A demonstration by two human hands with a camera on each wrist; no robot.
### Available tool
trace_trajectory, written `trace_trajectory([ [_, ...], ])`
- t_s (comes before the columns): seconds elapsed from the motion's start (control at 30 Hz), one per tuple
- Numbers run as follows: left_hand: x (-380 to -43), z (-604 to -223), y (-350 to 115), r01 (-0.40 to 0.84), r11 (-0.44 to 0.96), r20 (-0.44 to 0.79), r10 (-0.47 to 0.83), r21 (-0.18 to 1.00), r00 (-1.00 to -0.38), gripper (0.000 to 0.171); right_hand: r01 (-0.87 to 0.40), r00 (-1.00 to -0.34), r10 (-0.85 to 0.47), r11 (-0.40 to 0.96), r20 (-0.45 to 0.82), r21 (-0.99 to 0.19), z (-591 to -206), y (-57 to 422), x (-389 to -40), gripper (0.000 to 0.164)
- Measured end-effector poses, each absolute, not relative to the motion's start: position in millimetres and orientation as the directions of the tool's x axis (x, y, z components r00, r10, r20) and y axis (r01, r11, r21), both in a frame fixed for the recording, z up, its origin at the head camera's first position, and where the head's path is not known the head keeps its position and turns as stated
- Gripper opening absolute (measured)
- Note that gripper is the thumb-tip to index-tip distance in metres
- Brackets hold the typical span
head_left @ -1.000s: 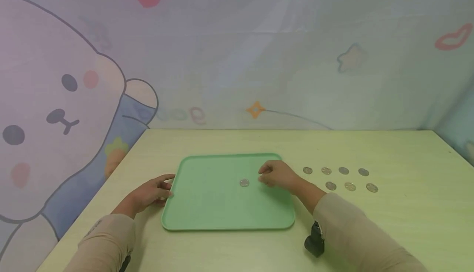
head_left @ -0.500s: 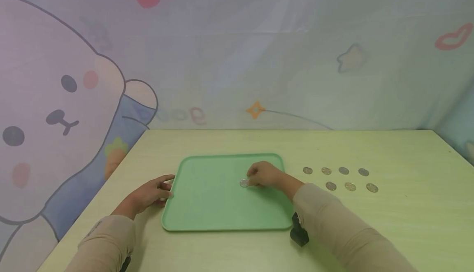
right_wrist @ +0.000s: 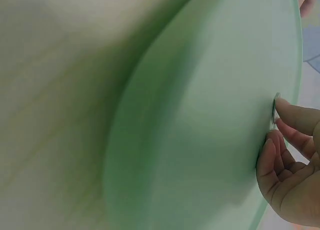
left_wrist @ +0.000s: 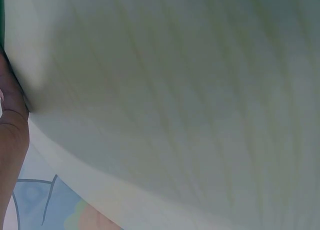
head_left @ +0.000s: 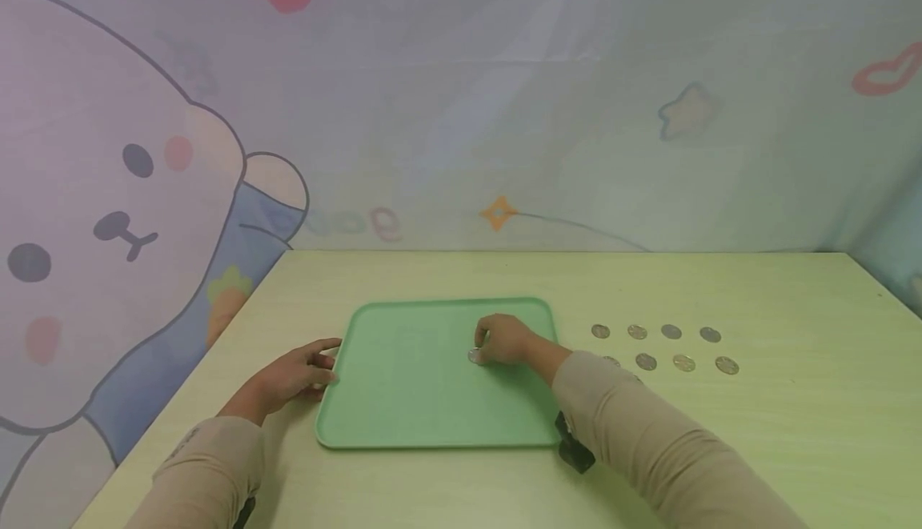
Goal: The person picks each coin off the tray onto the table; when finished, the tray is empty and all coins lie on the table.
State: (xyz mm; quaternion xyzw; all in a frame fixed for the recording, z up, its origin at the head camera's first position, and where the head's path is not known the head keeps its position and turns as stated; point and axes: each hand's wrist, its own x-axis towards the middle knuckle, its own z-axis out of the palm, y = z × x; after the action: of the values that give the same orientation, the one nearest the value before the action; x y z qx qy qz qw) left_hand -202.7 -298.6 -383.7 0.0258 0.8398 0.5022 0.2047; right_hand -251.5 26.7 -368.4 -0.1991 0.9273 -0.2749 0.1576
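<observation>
My right hand (head_left: 502, 340) is over the right half of the green tray (head_left: 403, 401), with a silver coin (head_left: 473, 355) at its thumb and index finger. In the right wrist view those fingers pinch the coin (right_wrist: 275, 109), which looks tilted up edge-on close to the tray surface. The other fingers curl low beside it. At the tray's left rim rests my left hand (head_left: 295, 375), fingers loosely bent, thumb and fingertips touching the edge. Only a part of the left hand (left_wrist: 12, 115) shows in the left wrist view.
Several coins lie in rows on the pale yellow table (head_left: 792, 433) right of the tray, among them a dull coin (head_left: 671, 331) and a brighter coin (head_left: 683, 362). My right sleeve partly covers the nearest ones. A printed cloth (head_left: 446, 113) hangs behind the table.
My right hand has moved left across the tray to the coin lying there and now pinches it. The left hand has stayed at the left rim.
</observation>
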Motion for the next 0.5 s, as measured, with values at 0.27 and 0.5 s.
trace_trajectory([
  [0.27,-203.1,-382.0,-295.9,-0.165,0.494,-0.319,0.245,0.854,-0.915,0.067,-0.276,-0.882,-0.443,0.764,-0.161,-0.584,-369.5,25.4,-251.5,0.014],
  [0.5,-202.3,-384.1,-295.8,-0.173,0.498,-0.325,0.237,0.850,-0.915,0.067,-0.219,-0.897,-0.411,0.733,-0.163,-0.645,-369.7,34.9,-251.1,0.007],
])
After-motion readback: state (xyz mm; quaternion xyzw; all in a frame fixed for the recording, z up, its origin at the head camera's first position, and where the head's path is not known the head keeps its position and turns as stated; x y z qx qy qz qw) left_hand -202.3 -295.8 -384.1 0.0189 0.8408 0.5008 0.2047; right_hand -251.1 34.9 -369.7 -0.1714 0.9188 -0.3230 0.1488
